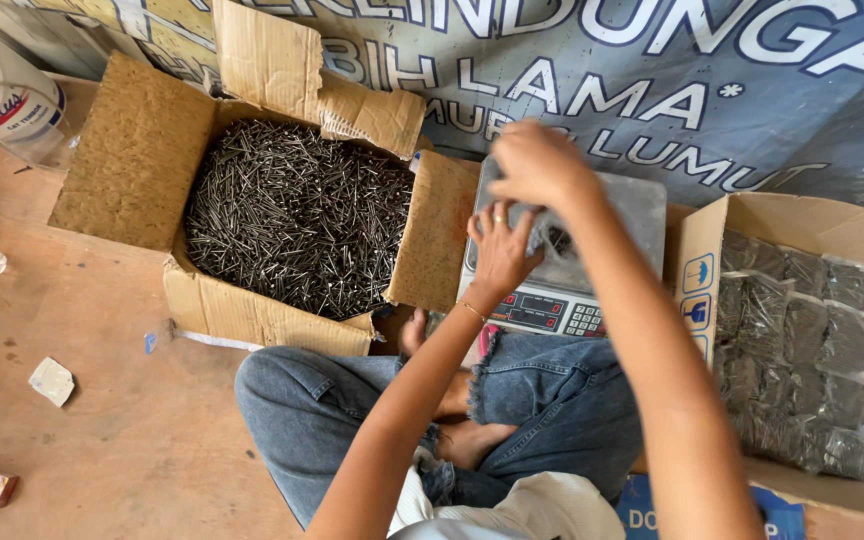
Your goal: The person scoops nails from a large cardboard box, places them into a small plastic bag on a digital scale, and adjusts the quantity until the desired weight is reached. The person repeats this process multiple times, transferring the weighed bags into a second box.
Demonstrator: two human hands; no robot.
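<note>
left hand [500, 250] and right hand [537, 165] grip clear nail bag [552, 240] on scale [632, 205] | brown nail carton [142, 150] (open) beside

A bare brown floor [102, 400] fills the frame from seven to ten o'clock, scuffed and stained; a grey-blue printed banner [652, 90] hangs as the backdrop from twelve to two o'clock; soft, even daylight falls throughout, without hard shadows.
</note>
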